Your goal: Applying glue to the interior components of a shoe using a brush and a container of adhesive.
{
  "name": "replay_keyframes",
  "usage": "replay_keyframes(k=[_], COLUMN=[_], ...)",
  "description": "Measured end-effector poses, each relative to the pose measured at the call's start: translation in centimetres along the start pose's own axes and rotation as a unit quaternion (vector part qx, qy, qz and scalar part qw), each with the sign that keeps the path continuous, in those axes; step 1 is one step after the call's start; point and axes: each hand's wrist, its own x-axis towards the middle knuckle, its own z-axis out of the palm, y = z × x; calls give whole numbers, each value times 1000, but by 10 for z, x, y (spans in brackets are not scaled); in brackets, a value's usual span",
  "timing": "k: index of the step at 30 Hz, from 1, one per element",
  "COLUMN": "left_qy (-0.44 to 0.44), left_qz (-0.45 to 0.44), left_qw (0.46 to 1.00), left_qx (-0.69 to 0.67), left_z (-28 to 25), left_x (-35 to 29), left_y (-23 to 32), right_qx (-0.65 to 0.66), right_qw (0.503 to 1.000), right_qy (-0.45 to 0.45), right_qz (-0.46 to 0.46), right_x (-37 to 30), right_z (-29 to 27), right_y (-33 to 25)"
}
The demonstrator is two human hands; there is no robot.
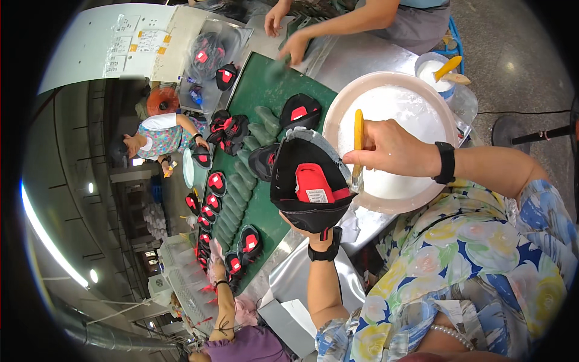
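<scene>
A: Is that a floral top (pixel 428 259) closest to us?

B: Yes, yellow and pink blooms over blue and white. Past it, the left hand (pixel 319 237) grips a shoe upper (pixel 288 188) from below; most of its fingers are hidden.

A: How does the upper look?

B: Black, its opening facing the camera. Inside sits a bright red panel bearing a white label, and a ragged grey edge curves around the end away from the wrist.

A: And the right hand (pixel 380 146)?

B: Closed around a yellow-handled brush (pixel 358 133), bristles down by the upper's right side. I can't tell whether they touch.

A: Where's the upper, exactly?

B: In mid-picture, left of a pale basin (pixel 395 77) of white liquid (pixel 398 111), held above a green work surface (pixel 247 84).

A: Farther off?

B: More black-and-red uppers (pixel 300 112), then a co-worker in a patterned apron (pixel 166 134).
</scene>
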Motion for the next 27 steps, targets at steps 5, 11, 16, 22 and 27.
replay_keyframes(k=[5, 11, 16, 22, 27], left_qy=[-29, -104, -252, -107, -185], left_qz=[-59, -266, -335, -523, -414], left_qw=[996, 888, 788, 611, 650], left_qx=[-56, -361, -450, -584, -610], left_z=[-11, -13, 22, 35, 36], left_x=[5, -13, -53, -65, -54], left_y=[7, 6, 4, 8, 9], right_qx=[83, 29, 34, -108, -145], right_qw=[996, 964, 883, 858, 913], right_qy=[18, -46, -132, -168, -199], right_qz=[-38, -259, -449, -473, -326], right_x=[-3, 4, 5, 17, 21], right_z=[-6, -16, 5, 11, -2], right_y=[-4, -2, -11, -5, 3])
